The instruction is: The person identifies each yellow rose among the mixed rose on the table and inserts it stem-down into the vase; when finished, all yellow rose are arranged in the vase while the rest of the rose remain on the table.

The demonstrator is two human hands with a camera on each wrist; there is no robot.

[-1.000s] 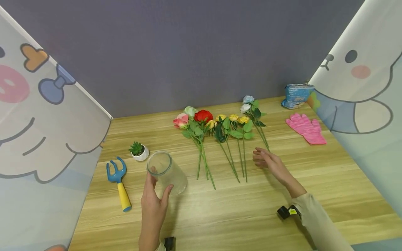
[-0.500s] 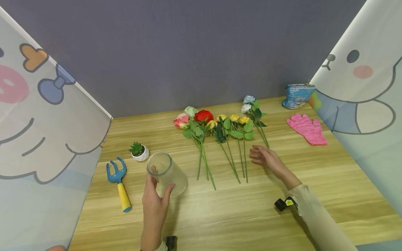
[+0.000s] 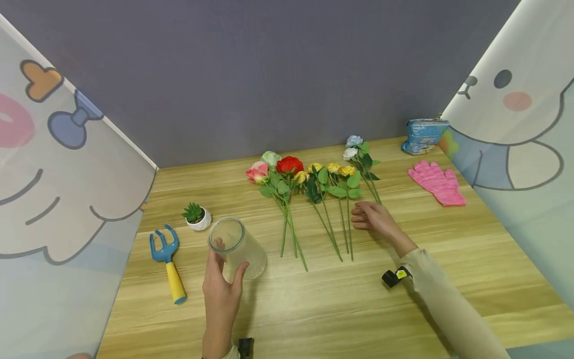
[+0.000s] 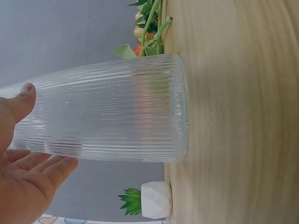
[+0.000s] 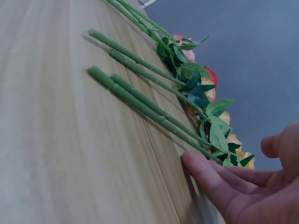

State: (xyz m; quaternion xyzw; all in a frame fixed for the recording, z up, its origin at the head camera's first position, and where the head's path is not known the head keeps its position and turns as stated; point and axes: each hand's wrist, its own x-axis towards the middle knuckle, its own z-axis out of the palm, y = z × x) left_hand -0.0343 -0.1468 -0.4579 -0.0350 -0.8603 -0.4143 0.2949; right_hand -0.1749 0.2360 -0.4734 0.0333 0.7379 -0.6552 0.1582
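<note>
My left hand (image 3: 220, 294) grips a clear ribbed glass vase (image 3: 252, 255) that stands on the wooden table, thumb on one side and fingers on the other. In the left wrist view the vase (image 4: 107, 109) lies sideways across the picture, with the thumb and fingers near its upper part. My right hand (image 3: 375, 220) holds nothing; its fingers reach out just right of the yellow roses (image 3: 347, 171). In the right wrist view its fingertips are close to the green stems (image 5: 140, 100), whether touching I cannot tell. Blue and white flowers (image 3: 351, 153) lie beyond that hand.
Pink, pale green and red flowers (image 3: 290, 164) lie left of the yellow ones. A potted succulent (image 3: 198, 217) and a blue hand fork with yellow handle (image 3: 175, 279) are at left. A pink glove (image 3: 438, 184) and blue packet (image 3: 423, 135) sit at far right, near the wall panels.
My right hand has moved left, closer to the yellow roses' stems. The left hand and the vase have stayed in place.
</note>
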